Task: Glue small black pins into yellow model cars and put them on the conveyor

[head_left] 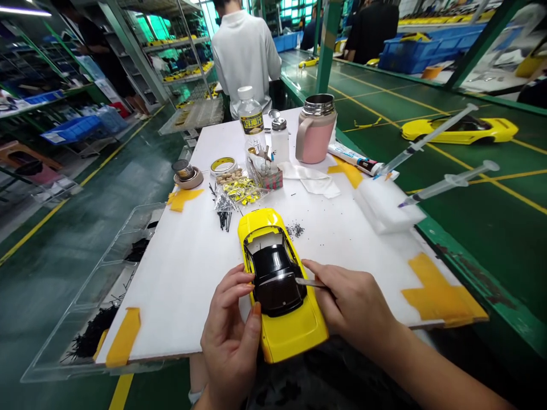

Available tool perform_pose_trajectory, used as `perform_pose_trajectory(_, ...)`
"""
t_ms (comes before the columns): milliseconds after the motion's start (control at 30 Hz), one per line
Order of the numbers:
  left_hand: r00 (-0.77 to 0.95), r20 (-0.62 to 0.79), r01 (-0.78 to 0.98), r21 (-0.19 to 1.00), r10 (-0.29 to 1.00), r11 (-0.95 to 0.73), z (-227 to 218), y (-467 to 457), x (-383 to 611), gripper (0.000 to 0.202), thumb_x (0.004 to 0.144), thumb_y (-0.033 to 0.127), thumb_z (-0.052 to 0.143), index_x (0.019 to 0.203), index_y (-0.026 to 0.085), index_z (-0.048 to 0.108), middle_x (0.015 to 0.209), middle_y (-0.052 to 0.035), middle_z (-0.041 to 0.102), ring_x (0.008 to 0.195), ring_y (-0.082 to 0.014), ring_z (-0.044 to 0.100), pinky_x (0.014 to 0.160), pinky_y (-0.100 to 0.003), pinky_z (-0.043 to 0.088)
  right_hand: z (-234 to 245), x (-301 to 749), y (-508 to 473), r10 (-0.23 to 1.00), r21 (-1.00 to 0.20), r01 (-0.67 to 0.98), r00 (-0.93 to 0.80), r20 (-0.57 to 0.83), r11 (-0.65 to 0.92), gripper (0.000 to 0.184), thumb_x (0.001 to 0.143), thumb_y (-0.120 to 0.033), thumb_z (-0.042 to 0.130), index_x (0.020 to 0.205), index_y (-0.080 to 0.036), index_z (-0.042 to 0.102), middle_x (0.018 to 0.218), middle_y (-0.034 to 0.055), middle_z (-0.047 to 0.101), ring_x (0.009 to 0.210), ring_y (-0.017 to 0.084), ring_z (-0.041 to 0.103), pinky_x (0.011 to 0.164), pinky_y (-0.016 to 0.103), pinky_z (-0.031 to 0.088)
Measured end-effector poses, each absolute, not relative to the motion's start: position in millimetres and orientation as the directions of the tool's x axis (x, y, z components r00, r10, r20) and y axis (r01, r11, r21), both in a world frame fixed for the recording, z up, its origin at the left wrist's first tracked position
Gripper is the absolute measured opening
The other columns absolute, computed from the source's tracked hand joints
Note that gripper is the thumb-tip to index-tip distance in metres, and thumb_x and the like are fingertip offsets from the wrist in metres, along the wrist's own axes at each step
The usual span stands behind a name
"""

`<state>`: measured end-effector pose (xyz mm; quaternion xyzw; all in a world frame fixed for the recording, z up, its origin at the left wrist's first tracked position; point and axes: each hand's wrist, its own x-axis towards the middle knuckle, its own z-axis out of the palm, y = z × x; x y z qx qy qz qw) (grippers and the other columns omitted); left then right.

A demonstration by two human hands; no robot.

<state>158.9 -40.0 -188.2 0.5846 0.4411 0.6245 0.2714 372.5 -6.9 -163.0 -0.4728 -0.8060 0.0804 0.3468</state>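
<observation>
A yellow model car body [294, 333] with a black roof and a dark window lies tilted over the near edge of the white work board [171, 307]. My left hand [233, 324] is closed on its left side, fingertips and thumb resting along the window edge. In my right hand [350, 290] is a pair of metal tweezers [308, 282], its tip at the right edge of the dark window. The right index fingertip touches the car's side. Whether the tweezers' tip grips anything is too small to tell. Tiny black bits [296, 230] are scattered just beyond the car.
A bag of yellow parts [243, 191], black sticks [224, 220], a tape roll [223, 165], a bottle [251, 122] and a pink mug [316, 134] stand farther back. Two syringes stick in a foam block [387, 202] at right. A clear tray [55, 364] sits left. A person [245, 57] stands ahead.
</observation>
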Motion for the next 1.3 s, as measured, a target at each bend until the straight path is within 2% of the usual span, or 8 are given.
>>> perform_pose_trajectory(433,-0.182,0.494,0.203,0.865,0.850,-0.459,-189,-41,159,0.028,0.095,0.013,0.064,0.120,0.024,0.069,0.129,-0.0109,0.066,0.135,-0.0263,0.057,0.114,-0.041,0.052,-176,375,-6,0.811,-0.526,0.636,-0.307,0.498,0.564,0.044,0.092,-0.006,0.041,0.126,0.002,0.067,0.084,0.0094,0.075,0.069,0.022,0.073,0.063,0.033,0.059)
perform_pose_trajectory(533,-0.180,0.500,0.210,0.861,0.847,-0.463,-189,-41,160,0.028,0.095,0.013,0.063,0.120,0.024,0.068,0.129,-0.0101,0.066,0.135,-0.0244,0.057,0.114,-0.038,0.051,-172,377,-9,0.787,-0.588,0.539,-0.284,0.548,0.604,0.038,0.093,-0.006,0.043,0.120,-0.006,0.070,0.083,0.0060,0.075,0.069,0.018,0.072,0.063,0.029,0.057)
perform_pose_trajectory(700,-0.190,0.498,0.199,0.864,0.846,-0.463,-191,-39,160,0.028,0.095,0.012,0.063,0.120,0.024,0.068,0.128,-0.0093,0.066,0.137,-0.0229,0.056,0.115,-0.035,0.050,-161,382,-15,0.793,-0.701,0.450,-0.026,0.609,0.553,0.023,0.097,-0.008,0.056,0.107,-0.021,0.072,0.077,-0.0035,0.069,0.056,0.009,0.058,0.057,0.021,0.047)
perform_pose_trajectory(833,-0.209,0.488,0.196,0.870,0.847,-0.453,-194,-38,160,0.026,0.095,0.013,0.065,0.119,0.024,0.068,0.127,-0.0099,0.066,0.138,-0.0244,0.055,0.116,-0.038,0.049,-153,378,4,0.874,-0.834,0.346,0.075,0.480,0.429,0.006,0.094,-0.020,0.068,0.092,-0.020,0.074,0.070,-0.0031,0.056,0.057,0.012,0.050,0.056,0.024,0.040)
perform_pose_trajectory(967,-0.225,0.497,0.183,0.866,0.838,-0.465,-197,-37,159,0.026,0.094,0.018,0.068,0.119,0.024,0.069,0.127,-0.0107,0.066,0.139,-0.0281,0.054,0.117,-0.045,0.048,-143,366,38,0.966,-0.931,0.314,-0.232,0.112,0.183,0.021,0.087,-0.035,0.074,0.078,-0.016,0.072,0.060,-0.0049,0.046,0.058,0.012,0.041,0.056,0.027,0.030)
perform_pose_trajectory(1033,-0.225,0.506,0.173,0.862,0.832,-0.477,-197,-36,159,0.025,0.094,0.018,0.068,0.118,0.024,0.069,0.128,-0.0104,0.066,0.139,-0.0279,0.053,0.118,-0.046,0.047,-139,358,53,0.921,-0.928,0.361,-0.385,-0.063,0.087,0.037,0.080,-0.038,0.080,0.060,-0.016,0.059,0.054,-0.0067,0.039,0.056,0.010,0.035,0.054,0.027,0.023)
perform_pose_trajectory(1133,-0.251,0.513,0.162,0.858,0.821,-0.487,-195,-34,161,0.029,0.092,0.017,0.070,0.120,0.023,0.068,0.129,-0.0097,0.066,0.136,-0.0252,0.056,0.118,-0.043,0.045,-133,347,67,0.892,-0.927,0.369,-0.440,-0.107,0.071,0.053,0.073,-0.039,0.086,0.050,-0.017,0.044,0.050,-0.0085,0.032,0.054,0.009,0.032,0.054,0.028,0.019)
perform_pose_trajectory(1300,-0.444,0.469,-0.044,0.840,0.763,-0.541,-188,-27,166,0.032,0.087,0.012,0.064,0.118,0.022,0.066,0.123,-0.0073,0.067,0.126,-0.0211,0.061,0.112,-0.039,0.049,-101,349,62,0.890,-0.960,0.265,-0.455,-0.043,0.090,0.044,0.073,-0.033,0.087,0.057,-0.016,0.050,0.053,-0.0090,0.041,0.056,0.008,0.037,0.055,0.025,0.024)
